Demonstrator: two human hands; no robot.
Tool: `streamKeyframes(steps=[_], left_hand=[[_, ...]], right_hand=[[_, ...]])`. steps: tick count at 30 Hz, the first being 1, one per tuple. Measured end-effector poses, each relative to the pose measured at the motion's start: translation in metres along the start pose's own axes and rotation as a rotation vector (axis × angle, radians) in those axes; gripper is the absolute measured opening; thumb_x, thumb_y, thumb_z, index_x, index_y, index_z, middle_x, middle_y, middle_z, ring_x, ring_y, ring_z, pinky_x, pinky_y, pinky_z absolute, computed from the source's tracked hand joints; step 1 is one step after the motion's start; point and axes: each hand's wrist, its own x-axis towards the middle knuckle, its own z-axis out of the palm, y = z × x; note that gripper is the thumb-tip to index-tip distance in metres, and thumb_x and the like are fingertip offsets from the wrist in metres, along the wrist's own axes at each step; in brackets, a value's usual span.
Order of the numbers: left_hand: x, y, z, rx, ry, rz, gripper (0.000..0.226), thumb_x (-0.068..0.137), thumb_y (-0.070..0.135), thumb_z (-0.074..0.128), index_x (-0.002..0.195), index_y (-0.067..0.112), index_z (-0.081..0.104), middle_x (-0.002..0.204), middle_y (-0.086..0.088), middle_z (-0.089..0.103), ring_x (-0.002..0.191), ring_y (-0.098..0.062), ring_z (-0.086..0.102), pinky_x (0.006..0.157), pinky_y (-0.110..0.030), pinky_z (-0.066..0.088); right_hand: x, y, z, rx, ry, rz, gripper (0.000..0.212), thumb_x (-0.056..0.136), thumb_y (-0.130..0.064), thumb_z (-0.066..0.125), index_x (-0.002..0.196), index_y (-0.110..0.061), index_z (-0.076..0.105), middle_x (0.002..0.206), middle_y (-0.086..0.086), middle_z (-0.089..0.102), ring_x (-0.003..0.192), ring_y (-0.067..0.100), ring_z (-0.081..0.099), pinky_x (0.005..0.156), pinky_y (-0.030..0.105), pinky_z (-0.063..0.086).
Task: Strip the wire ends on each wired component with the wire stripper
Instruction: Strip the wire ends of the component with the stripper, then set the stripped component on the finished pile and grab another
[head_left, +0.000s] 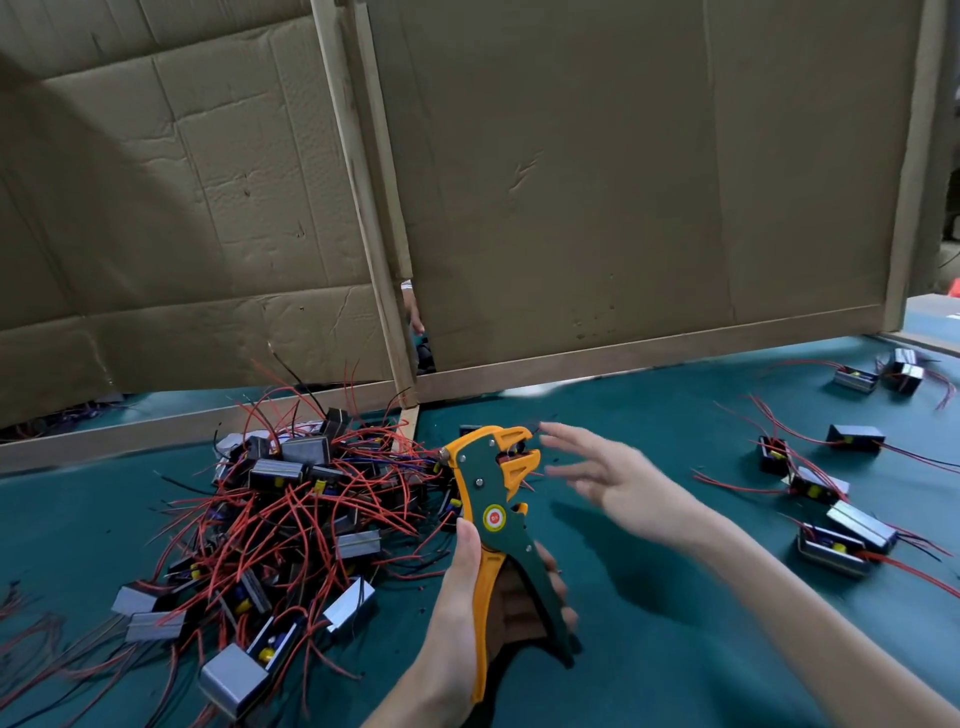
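Note:
My left hand (470, 597) grips the handles of a green and orange wire stripper (496, 512), held upright with its orange jaws pointing right. My right hand (605, 475) hovers just right of the jaws, fingers spread and straight, blurred, holding nothing. A big tangled pile of wired components (291, 512) with red and black wires and grey metal housings lies to the left on the green table. Several separate wired components (818, 491) lie spread at the right.
Cardboard panels in wooden frames (597, 358) stand along the table's back edge, with a narrow gap between them. The green table surface (675, 649) stretches between the pile and the spread components. Loose wires lie at the lower left edge.

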Motion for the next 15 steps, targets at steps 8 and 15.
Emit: streamKeyframes(steps=[8,15], left_hand=[[0.003,0.002,-0.001,-0.006,-0.027,0.016,0.109,0.040,0.083,0.071,0.103,-0.005,0.062,0.093,-0.028,0.063,0.089,-0.041,0.059,0.096,-0.063,0.040],[0.002,0.003,-0.003,-0.050,-0.048,0.035,0.104,0.055,0.084,0.066,0.107,-0.006,0.061,0.099,-0.031,0.057,0.091,-0.044,0.057,0.096,-0.066,0.038]], right_hand=[[-0.009,0.033,-0.072,-0.924,0.630,0.792,0.040,0.085,-0.013,0.050,0.125,-0.022,0.053,0.127,0.022,0.040,0.119,0.037,0.035,0.101,0.045,0.030],[-0.019,0.062,-0.096,-0.889,0.595,0.853,0.035,0.085,-0.004,0.049,0.107,-0.023,0.068,0.117,0.015,0.060,0.119,0.033,0.050,0.112,0.065,0.009]])
